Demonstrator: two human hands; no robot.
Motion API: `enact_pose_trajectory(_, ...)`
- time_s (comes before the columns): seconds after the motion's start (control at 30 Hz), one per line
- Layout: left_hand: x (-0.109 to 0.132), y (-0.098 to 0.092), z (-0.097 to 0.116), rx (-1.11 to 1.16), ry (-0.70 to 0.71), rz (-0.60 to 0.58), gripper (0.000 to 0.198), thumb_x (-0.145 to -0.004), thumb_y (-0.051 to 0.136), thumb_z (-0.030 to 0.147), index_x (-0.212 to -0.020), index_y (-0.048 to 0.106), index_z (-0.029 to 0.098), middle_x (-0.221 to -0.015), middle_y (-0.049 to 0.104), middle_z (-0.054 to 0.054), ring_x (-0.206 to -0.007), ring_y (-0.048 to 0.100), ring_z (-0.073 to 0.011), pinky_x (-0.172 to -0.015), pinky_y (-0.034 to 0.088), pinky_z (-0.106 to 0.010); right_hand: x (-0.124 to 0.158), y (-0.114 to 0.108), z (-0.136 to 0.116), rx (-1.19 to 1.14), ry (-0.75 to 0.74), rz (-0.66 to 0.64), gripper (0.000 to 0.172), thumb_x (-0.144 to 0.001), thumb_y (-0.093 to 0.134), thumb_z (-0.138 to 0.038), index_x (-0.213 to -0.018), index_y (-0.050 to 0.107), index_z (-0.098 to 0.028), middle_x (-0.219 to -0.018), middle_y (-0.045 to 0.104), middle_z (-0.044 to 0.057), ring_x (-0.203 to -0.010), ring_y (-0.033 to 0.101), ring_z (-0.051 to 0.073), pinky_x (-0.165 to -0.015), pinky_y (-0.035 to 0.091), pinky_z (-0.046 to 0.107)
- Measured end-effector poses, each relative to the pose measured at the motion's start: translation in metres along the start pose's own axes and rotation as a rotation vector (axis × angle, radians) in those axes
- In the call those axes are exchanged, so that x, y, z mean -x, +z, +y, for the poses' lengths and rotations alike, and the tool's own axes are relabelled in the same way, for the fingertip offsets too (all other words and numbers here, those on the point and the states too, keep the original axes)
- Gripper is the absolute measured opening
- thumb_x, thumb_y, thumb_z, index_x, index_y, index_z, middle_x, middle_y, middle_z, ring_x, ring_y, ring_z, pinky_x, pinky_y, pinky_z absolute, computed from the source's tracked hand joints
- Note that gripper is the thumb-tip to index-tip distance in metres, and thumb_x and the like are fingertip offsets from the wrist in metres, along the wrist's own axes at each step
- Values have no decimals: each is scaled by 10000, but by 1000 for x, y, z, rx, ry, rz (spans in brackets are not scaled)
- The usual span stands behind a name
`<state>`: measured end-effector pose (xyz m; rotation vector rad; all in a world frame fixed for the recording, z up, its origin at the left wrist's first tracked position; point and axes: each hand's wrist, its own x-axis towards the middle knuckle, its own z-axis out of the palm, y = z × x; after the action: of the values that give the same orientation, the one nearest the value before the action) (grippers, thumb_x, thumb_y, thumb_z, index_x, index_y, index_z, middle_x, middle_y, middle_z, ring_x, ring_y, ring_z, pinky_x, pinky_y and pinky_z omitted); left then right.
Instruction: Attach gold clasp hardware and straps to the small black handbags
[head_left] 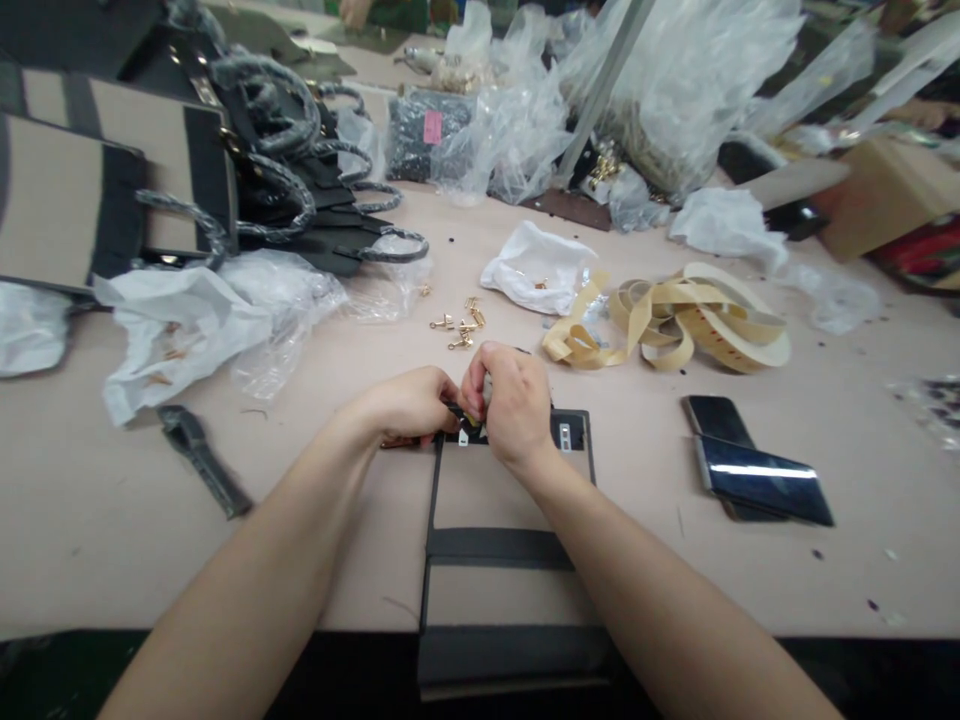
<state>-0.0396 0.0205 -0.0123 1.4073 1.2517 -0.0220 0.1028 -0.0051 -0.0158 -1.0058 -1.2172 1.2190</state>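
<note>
A black-and-beige striped bag piece (491, 485) lies in front of me, its lower end hanging past the table's front edge. Near its dark top edge my right hand (516, 400) is closed in a fist around a tool, mostly hidden, with a bit of pale handle and a yellow-and-black part showing. My left hand (421, 403) is bent against the top left corner, fingers pinched on something they cover. Between the hands a small white-and-metal fitting (463, 437) shows on the dark band. A metal fitting (565, 437) sits at the right end.
Several gold hardware pieces (465, 325) lie beyond my hands, near a white pouch (538, 268) and coiled tan tape (675, 320). Two phones (761, 475) overlap at right. A black strap-like piece (202, 460) lies left. Striped bags (67, 200) with wrapped handles are piled back left.
</note>
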Motion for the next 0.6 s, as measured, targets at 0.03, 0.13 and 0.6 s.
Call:
enact_pose_trajectory(0.03, -2, 0, -3, 21, 2, -5, 152, -734, 604, 130, -828, 722, 151, -398, 539, 18, -292, 405, -136, -314, 281, -233, 1, 0, 0, 24, -3, -5, 449, -1012, 478, -340, -579, 502, -220, -446, 474, -54, -427, 434, 101, -482, 349, 248)
enact_pose_trajectory(0.13, -9, 1, -12, 86, 44, -17, 147, -694, 589, 116, -772, 706, 157, -441, 567, 5, -333, 478, -140, -345, 310, -229, 3, 2, 0, 102, -39, -27, 490, -1030, 463, -343, -558, 505, -219, -456, 483, -44, -454, 455, 108, -506, 367, 256)
enact_pose_trajectory(0.6, 2, -3, 4, 81, -5, -53, 160, -774, 619, 131, -890, 728, 144, -471, 571, 33, -348, 492, -109, -352, 288, -192, 43, -24, -27, -142, -91, 101, 421, -1035, 605, -380, -651, 515, -234, -497, 471, -54, -444, 438, 123, -481, 355, 294)
